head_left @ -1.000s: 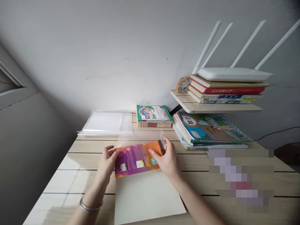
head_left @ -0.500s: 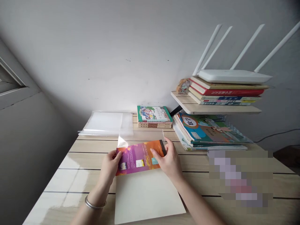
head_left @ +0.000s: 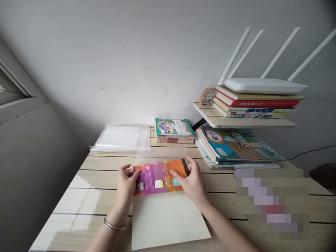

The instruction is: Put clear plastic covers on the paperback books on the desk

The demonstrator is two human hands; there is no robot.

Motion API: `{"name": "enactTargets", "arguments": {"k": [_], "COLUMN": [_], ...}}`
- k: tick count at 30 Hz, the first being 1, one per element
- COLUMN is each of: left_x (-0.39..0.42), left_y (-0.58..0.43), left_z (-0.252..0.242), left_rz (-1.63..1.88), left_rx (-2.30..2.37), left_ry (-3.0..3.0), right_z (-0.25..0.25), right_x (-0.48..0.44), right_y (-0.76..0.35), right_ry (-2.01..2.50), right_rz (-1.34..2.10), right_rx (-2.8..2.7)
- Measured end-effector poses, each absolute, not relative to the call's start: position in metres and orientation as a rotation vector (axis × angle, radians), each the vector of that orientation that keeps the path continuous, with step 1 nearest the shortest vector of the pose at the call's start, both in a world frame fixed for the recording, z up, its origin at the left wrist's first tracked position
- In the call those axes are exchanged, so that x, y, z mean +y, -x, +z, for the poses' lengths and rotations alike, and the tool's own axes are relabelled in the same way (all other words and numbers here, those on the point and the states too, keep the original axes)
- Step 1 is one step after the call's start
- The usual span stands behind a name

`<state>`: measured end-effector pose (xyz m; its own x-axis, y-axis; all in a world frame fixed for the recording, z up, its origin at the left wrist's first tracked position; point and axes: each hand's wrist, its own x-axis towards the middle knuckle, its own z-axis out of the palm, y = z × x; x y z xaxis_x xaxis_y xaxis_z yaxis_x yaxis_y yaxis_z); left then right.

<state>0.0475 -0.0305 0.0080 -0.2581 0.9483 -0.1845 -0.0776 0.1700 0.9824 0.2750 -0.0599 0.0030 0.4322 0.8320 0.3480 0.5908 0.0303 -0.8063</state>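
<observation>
A purple and orange printed book flap (head_left: 160, 178) with white text lies across the far part of a blank cream page (head_left: 168, 220). My left hand (head_left: 127, 182) pinches the left edge of the flap between thumb and fingers. At the opposite edge, near a dark strip, my right hand (head_left: 193, 178) grips it with the thumb on top; its other fingers are partly hidden behind. Beyond the flap a clear plastic book cover (head_left: 161, 153) sticks out, flat on the table. How far the plastic reaches under the flap is hidden.
Several clear plastic covers (head_left: 119, 137) lie at the back left. Small books (head_left: 174, 127) stand stacked by the wall. Textbooks (head_left: 241, 145) are piled at the right under a shelf (head_left: 252, 122) bearing books and a white router (head_left: 265, 85). A blurred-out patch (head_left: 273, 204) covers something at right.
The view has shifted slightly, moving everything a little to the right. Some left-hand fingers have lifted and spread apart; both hands keep hold of the flap, which lies slightly more level.
</observation>
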Motion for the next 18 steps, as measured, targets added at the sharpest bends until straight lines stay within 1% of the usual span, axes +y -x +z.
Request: {"name": "enactTargets", "arguments": {"k": [5, 9, 14, 18], "left_x": [-0.033, -0.035, -0.035, -0.034], "left_y": [-0.047, -0.043, -0.035, -0.035], "left_z": [0.012, 0.022, 0.033, 0.032], "left_rz": [1.281, 1.22, 1.057, 1.085], "left_rx": [1.378, 1.309, 1.287, 1.283], "left_ry": [-0.867, -0.826, -0.756, -0.734], "right_z": [-0.008, -0.007, -0.005, -0.003], "right_x": [-0.071, -0.073, -0.073, -0.075], "right_y": [-0.275, -0.274, -0.277, -0.281], "right_ry": [1.494, 1.384, 1.334, 1.303], "right_rz": [0.447, 0.594, 0.678, 0.762], "right_rx": [-1.154, -1.044, -1.069, -1.09]}}
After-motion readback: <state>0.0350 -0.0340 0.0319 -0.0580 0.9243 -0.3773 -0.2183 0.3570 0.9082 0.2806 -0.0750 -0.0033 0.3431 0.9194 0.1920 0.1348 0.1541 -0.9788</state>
